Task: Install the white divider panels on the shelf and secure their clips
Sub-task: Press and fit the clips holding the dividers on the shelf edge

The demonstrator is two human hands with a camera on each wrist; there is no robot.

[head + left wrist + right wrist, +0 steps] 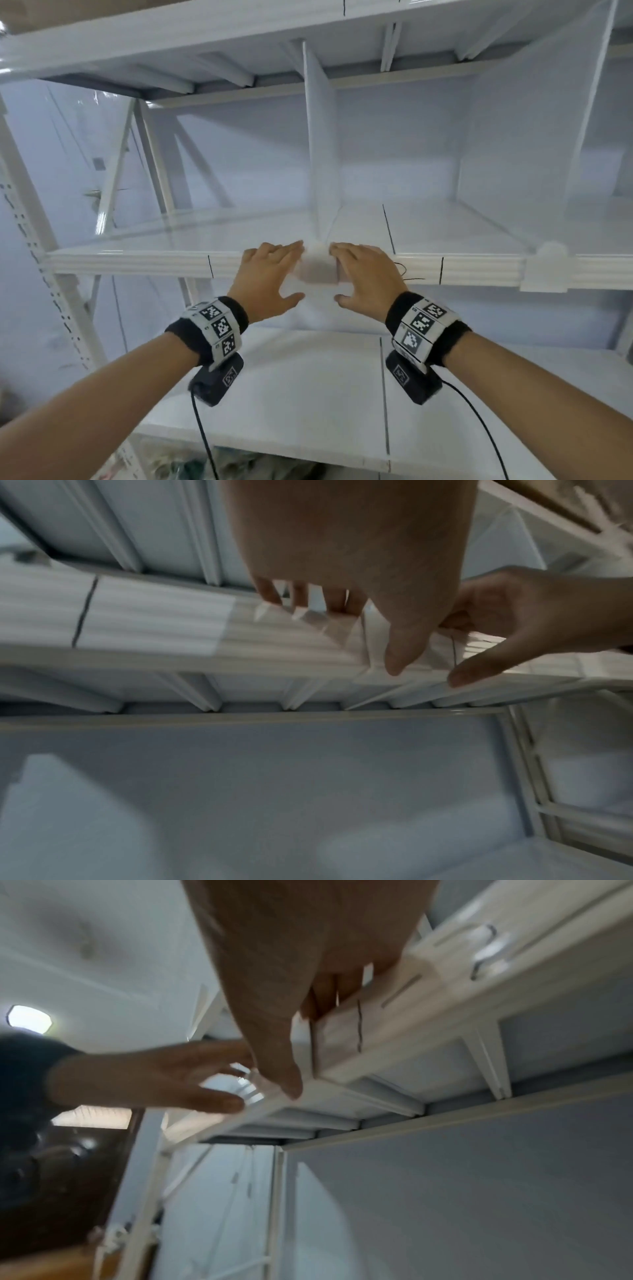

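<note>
Both hands are up at the shelf's front rail (144, 263), the left hand (270, 274) and right hand (368, 270) flanking a white clip (317, 267) that sits on the rail at the foot of the upright divider panel (320, 144). Each grip is spread, fingers straight and laid against the clip's sides, thumbs hanging loose below the rail. Well off to the right of the right grip, a second clip (548, 270) sits on the same rail under another divider panel (534, 120).
</note>
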